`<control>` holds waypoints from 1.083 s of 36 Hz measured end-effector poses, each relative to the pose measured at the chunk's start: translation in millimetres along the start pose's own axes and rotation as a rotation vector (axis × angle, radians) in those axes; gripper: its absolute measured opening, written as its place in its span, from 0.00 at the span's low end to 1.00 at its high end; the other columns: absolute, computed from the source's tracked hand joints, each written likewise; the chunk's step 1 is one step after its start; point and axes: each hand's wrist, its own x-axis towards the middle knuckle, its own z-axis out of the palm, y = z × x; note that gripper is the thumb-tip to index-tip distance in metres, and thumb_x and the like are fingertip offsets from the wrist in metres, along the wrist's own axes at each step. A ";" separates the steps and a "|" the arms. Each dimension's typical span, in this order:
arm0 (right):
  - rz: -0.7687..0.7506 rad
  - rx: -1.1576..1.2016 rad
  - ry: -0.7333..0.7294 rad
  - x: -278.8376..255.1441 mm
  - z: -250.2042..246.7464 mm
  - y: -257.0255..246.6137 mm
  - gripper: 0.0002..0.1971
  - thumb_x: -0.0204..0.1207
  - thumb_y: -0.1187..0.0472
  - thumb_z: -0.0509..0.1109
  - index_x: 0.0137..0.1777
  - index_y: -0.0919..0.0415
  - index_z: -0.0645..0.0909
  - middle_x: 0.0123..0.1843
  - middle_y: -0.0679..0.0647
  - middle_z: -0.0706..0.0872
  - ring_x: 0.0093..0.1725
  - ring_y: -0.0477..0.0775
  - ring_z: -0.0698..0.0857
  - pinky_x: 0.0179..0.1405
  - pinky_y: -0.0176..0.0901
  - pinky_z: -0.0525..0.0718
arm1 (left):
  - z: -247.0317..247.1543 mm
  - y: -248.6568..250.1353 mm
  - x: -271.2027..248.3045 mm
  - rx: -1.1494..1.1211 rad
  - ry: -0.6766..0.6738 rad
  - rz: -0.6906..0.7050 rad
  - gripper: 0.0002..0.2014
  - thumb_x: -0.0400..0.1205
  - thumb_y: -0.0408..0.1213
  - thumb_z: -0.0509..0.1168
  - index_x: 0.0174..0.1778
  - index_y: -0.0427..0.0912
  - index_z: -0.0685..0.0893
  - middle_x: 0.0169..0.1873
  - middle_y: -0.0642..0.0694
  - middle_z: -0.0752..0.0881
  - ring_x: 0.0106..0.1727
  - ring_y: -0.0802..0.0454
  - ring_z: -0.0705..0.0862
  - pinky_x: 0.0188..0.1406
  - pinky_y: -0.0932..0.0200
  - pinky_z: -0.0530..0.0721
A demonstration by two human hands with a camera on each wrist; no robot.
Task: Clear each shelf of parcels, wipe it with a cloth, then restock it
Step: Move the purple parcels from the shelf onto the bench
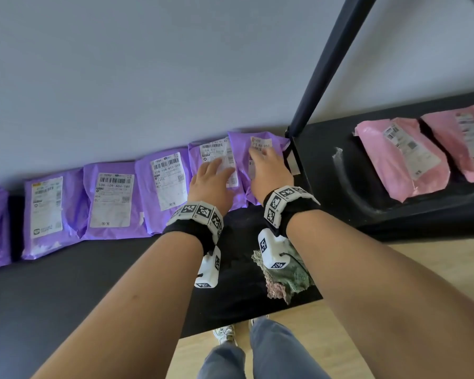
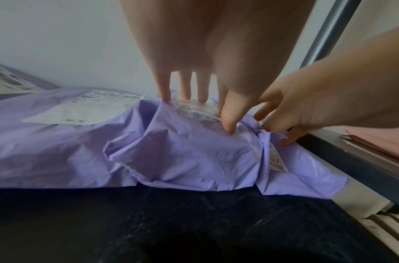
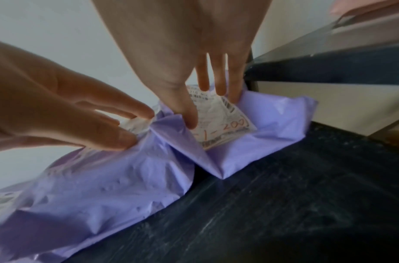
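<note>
Several purple parcels with white labels lean in a row against the wall at the back of the black shelf. My left hand rests with straight fingers on the second parcel from the right; in the left wrist view its fingertips touch that parcel. My right hand lies flat on the rightmost parcel, next to the post. In the right wrist view its thumb and fingers press on the label of that parcel. A crumpled green and pink cloth lies on the shelf's front right corner, under my right wrist.
A dark upright post rises just right of my right hand. Beyond it, two pink parcels lie on the adjoining black shelf. More purple parcels fill the row to the left. Wooden floor shows below.
</note>
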 end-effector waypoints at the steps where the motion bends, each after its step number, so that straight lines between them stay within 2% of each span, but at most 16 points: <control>1: -0.007 0.006 -0.050 3.3 5.0 -1.0 0.38 0.72 0.69 0.72 0.80 0.51 0.62 0.78 0.60 0.64 0.74 0.64 0.70 0.57 0.57 0.85 | 0.6 -0.5 0.1 -0.011 -0.001 0.000 0.26 0.82 0.49 0.64 0.77 0.55 0.70 0.82 0.51 0.58 0.83 0.48 0.51 0.82 0.43 0.54; 3: 0.007 -0.002 -0.111 7.7 14.0 -1.6 0.42 0.71 0.68 0.73 0.82 0.50 0.58 0.80 0.61 0.61 0.76 0.65 0.68 0.62 0.58 0.83 | 1.1 -1.2 0.6 -0.035 0.001 -0.005 0.26 0.82 0.48 0.64 0.77 0.56 0.70 0.82 0.52 0.58 0.83 0.48 0.51 0.82 0.44 0.54; 5: 0.032 -0.041 -0.156 10.2 20.2 -0.3 0.42 0.73 0.66 0.72 0.84 0.49 0.54 0.82 0.61 0.57 0.80 0.66 0.63 0.71 0.61 0.76 | 1.3 -1.9 1.3 -0.055 0.003 -0.014 0.25 0.81 0.46 0.65 0.76 0.56 0.70 0.82 0.53 0.58 0.83 0.49 0.50 0.82 0.45 0.53; 7: 0.065 -0.070 -0.217 12.6 23.2 1.7 0.41 0.75 0.63 0.69 0.85 0.48 0.52 0.84 0.61 0.52 0.83 0.66 0.56 0.75 0.65 0.70 | 1.9 -2.5 1.9 -0.073 0.004 -0.020 0.25 0.81 0.45 0.65 0.76 0.56 0.71 0.82 0.53 0.58 0.83 0.49 0.50 0.82 0.46 0.53; 12: 0.111 -0.166 -0.256 20.9 27.1 9.9 0.39 0.76 0.62 0.66 0.84 0.46 0.52 0.85 0.58 0.48 0.83 0.66 0.53 0.75 0.70 0.65 | 3.8 -4.0 3.8 -0.080 0.000 -0.028 0.25 0.81 0.42 0.65 0.76 0.56 0.71 0.82 0.54 0.57 0.83 0.49 0.49 0.81 0.47 0.52; 16: 0.139 -0.235 -0.228 24.0 26.3 6.6 0.39 0.74 0.63 0.67 0.82 0.47 0.54 0.83 0.60 0.54 0.81 0.66 0.59 0.70 0.69 0.71 | 4.9 -4.1 4.3 -0.054 -0.010 -0.024 0.26 0.81 0.40 0.65 0.77 0.56 0.69 0.82 0.53 0.56 0.83 0.49 0.49 0.82 0.47 0.52; 19: 0.090 -0.248 -0.287 21.9 25.2 11.6 0.43 0.76 0.62 0.68 0.85 0.42 0.48 0.85 0.58 0.46 0.84 0.65 0.49 0.73 0.75 0.63 | 6.3 -2.9 2.9 -0.009 -0.032 -0.015 0.26 0.83 0.43 0.63 0.78 0.56 0.67 0.83 0.52 0.53 0.84 0.49 0.47 0.83 0.45 0.52; 20: 0.085 -0.253 -0.283 20.2 23.4 13.0 0.42 0.75 0.61 0.68 0.84 0.43 0.49 0.85 0.58 0.47 0.84 0.66 0.50 0.73 0.75 0.64 | 6.2 -2.4 2.0 0.012 -0.043 -0.009 0.26 0.84 0.43 0.62 0.79 0.56 0.65 0.83 0.52 0.52 0.84 0.49 0.46 0.83 0.45 0.52; 23: 0.085 -0.231 -0.178 14.2 20.3 15.9 0.31 0.77 0.61 0.65 0.79 0.48 0.63 0.78 0.60 0.64 0.76 0.65 0.68 0.66 0.63 0.76 | 2.1 -0.6 -1.7 0.065 -0.055 0.011 0.27 0.84 0.41 0.60 0.80 0.55 0.63 0.84 0.50 0.51 0.84 0.47 0.47 0.82 0.44 0.52; 24: 0.089 -0.201 -0.157 11.0 18.7 16.9 0.27 0.78 0.61 0.64 0.77 0.48 0.65 0.74 0.60 0.67 0.72 0.65 0.71 0.64 0.61 0.78 | -0.7 0.5 -3.7 0.073 -0.054 0.012 0.28 0.84 0.39 0.60 0.80 0.54 0.63 0.84 0.50 0.51 0.84 0.47 0.48 0.82 0.45 0.53; 29: 0.152 -0.119 -0.110 -7.4 4.2 15.1 0.19 0.82 0.60 0.61 0.73 0.55 0.70 0.71 0.62 0.69 0.67 0.65 0.75 0.63 0.58 0.81 | -18.1 9.6 -20.3 0.077 -0.069 -0.004 0.31 0.82 0.34 0.57 0.82 0.54 0.60 0.84 0.50 0.51 0.84 0.48 0.49 0.82 0.47 0.53; 33: 0.140 -0.106 -0.063 -27.2 -8.4 6.8 0.18 0.82 0.60 0.61 0.72 0.58 0.71 0.68 0.63 0.72 0.65 0.64 0.77 0.62 0.54 0.81 | -25.6 15.0 -41.2 0.112 -0.077 0.017 0.32 0.82 0.32 0.59 0.82 0.52 0.59 0.84 0.47 0.53 0.84 0.45 0.51 0.82 0.46 0.55; 37: 0.148 -0.060 -0.034 -55.4 -14.2 -4.9 0.15 0.82 0.58 0.61 0.66 0.60 0.75 0.61 0.63 0.80 0.57 0.64 0.82 0.52 0.52 0.85 | -29.2 19.4 -68.1 0.149 -0.063 0.054 0.31 0.81 0.33 0.60 0.82 0.50 0.61 0.83 0.45 0.57 0.83 0.44 0.55 0.81 0.47 0.59; 39: 0.148 -0.050 -0.023 -72.1 -14.4 -8.2 0.15 0.82 0.58 0.62 0.66 0.61 0.75 0.60 0.63 0.80 0.57 0.64 0.83 0.51 0.51 0.84 | -27.3 19.3 -80.6 0.161 -0.054 0.066 0.29 0.81 0.33 0.60 0.80 0.49 0.63 0.81 0.44 0.61 0.81 0.43 0.59 0.79 0.47 0.62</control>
